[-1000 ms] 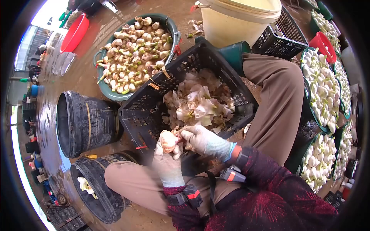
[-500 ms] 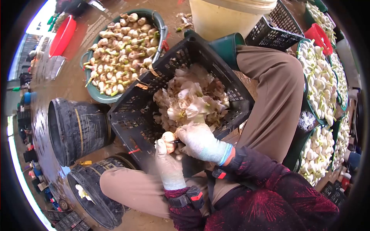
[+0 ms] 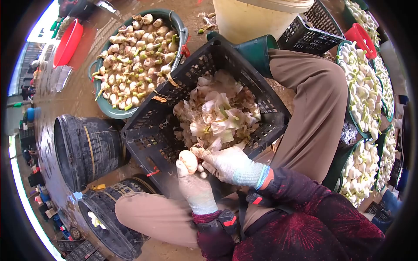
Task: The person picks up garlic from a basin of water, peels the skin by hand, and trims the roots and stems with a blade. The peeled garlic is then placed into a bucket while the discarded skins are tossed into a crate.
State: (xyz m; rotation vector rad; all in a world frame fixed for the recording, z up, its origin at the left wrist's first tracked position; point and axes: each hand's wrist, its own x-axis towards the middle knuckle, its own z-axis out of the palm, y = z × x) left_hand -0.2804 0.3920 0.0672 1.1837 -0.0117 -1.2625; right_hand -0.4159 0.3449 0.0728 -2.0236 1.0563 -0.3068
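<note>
Over the near corner of a black plastic crate [image 3: 163, 143], my left hand [image 3: 197, 188] is closed around a pale garlic bulb [image 3: 188, 162], its thumb along the bulb's near side. My right hand [image 3: 235, 166] is right beside the bulb, fingers pinched on a brownish bit of garlic skin [image 3: 199, 151]. Both hands wear whitish, soiled gloves with light blue cuffs on the right one. Below and beyond them, a loose heap of papery garlic skins [image 3: 222, 115] fills the crate's middle.
A green tub [image 3: 114, 112] of unpeeled garlic stands at the far left. Two black buckets [image 3: 102, 145] lie at my left. Green basins of white garlic [image 3: 359, 93] line my right. A cream bucket [image 3: 257, 21] and another black crate [image 3: 311, 32] stand ahead.
The right hand has moved slightly right and down, away from the bulb's top, with skin now in its fingertips. The bulb has turned and looks whiter; a dark sliver between the hands no longer shows.
</note>
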